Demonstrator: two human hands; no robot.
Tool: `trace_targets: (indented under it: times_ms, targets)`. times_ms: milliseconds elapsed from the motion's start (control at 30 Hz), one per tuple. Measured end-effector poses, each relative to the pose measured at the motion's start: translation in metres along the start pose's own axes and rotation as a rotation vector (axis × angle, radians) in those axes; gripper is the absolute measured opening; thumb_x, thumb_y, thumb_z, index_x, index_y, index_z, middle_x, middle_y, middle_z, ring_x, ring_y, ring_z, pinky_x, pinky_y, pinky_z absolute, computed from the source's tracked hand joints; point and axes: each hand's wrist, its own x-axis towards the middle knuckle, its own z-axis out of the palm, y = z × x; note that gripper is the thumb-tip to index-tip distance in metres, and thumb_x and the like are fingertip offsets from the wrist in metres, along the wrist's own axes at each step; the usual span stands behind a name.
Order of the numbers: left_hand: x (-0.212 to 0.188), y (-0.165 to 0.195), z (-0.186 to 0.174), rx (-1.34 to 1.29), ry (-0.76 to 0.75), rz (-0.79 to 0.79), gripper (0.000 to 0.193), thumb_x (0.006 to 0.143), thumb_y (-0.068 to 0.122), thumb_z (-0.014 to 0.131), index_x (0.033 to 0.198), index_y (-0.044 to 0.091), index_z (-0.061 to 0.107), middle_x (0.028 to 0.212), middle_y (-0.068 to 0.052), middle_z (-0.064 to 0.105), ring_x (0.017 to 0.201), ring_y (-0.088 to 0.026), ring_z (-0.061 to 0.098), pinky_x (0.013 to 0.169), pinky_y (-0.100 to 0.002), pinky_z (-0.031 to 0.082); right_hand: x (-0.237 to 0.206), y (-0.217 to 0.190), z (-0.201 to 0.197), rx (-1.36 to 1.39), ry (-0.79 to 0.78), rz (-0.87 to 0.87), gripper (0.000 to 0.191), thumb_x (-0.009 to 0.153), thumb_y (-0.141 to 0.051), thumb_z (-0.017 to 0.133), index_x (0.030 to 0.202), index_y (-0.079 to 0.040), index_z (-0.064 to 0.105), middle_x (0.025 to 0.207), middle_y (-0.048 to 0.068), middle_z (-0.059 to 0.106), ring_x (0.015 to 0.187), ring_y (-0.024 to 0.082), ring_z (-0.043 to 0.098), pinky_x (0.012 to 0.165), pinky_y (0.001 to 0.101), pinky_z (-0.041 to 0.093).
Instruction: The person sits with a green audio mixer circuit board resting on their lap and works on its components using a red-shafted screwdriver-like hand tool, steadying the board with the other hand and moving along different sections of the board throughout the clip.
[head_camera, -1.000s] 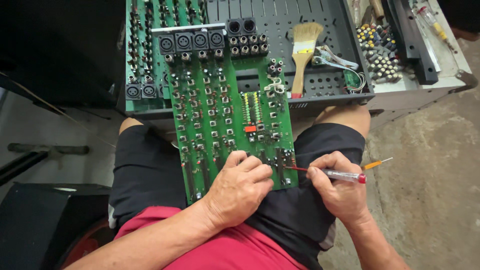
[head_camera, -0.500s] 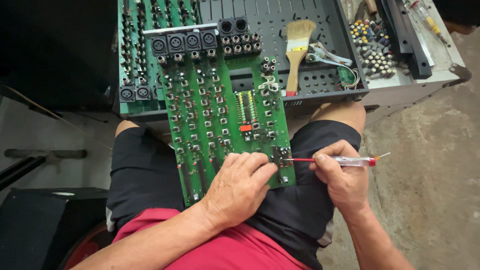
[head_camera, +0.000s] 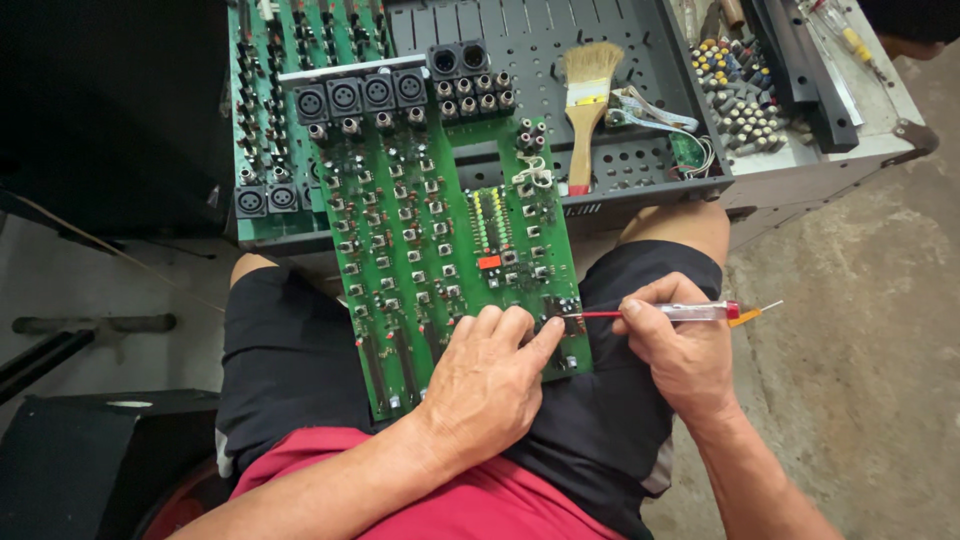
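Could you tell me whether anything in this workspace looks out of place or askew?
The green circuit board sits out of the opened grey chassis, tilted across the person's lap. The left hand pins it while the right hand pokes a screwdriver at its edge. Loose knobs lie heaped beside a paintbrush.

Green circuit board (head_camera: 430, 230), red-shafted clear-handled screwdriver (head_camera: 665, 313), tan-bristled brush (head_camera: 588, 100), black shorts (head_camera: 290, 350), red shirt (head_camera: 480, 505).

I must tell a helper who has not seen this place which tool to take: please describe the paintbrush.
Find the open grey metal chassis in front of the seated person's knees. Just right of the large green circuit board, the paintbrush lies flat on the perforated floor. It alone has a wooden handle and pale bristles.
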Motion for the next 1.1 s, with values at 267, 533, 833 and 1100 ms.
trace_targets:
  times_ms: [267,533,833,1100]
  targets:
    - [0.0,-0.002,0.001,-0.005,-0.022,0.004,0.053,0.077,0.011,0.068,0.129,0.002,0.066,0.103,-0.011,0.056,0.094,-0.03,0.053,0.077,-0.044,0.043,0.001,0.001,0.0,-0.063,-0.042,-0.009,0.013,0.095,-0.015,0.068,0.091,-0.004,0.063,0.074,0.002,0.07,0.055,0.002,0.048,0.047,0.0198,0.036]
    - [0.001,-0.002,-0.001,-0.023,-0.002,0.006,0.052,0.076,0.01,0.068,0.127,0.003,0.066,0.103,-0.011,0.057,0.094,-0.031,0.054,0.078,-0.045,0.043,-0.023,0.004,0.004,-0.251,0.046,-0.359,0.007,0.099,-0.007,0.064,0.094,-0.002,0.061,0.083,0.006,0.072,0.071,0.008,0.063,0.064,0.0244,0.05]
    - [0.001,-0.001,-0.002,-0.021,-0.018,0.007,0.051,0.076,0.01,0.068,0.126,0.003,0.066,0.102,-0.01,0.057,0.094,-0.031,0.053,0.077,-0.044,0.043,-0.029,-0.004,0.013,-0.276,-0.018,-0.528,0.008,0.093,0.002,0.066,0.097,-0.001,0.06,0.082,0.009,0.072,0.069,0.014,0.067,0.064,0.026,0.053]
    - [0.002,-0.002,-0.001,-0.012,-0.026,0.007,0.05,0.076,0.011,0.068,0.126,0.003,0.066,0.102,-0.011,0.057,0.095,-0.031,0.054,0.079,-0.044,0.043,-0.028,-0.01,0.018,-0.375,-0.011,-0.582,0.011,0.089,0.003,0.07,0.093,-0.003,0.062,0.08,0.007,0.07,0.064,0.013,0.063,0.06,0.0267,0.05]
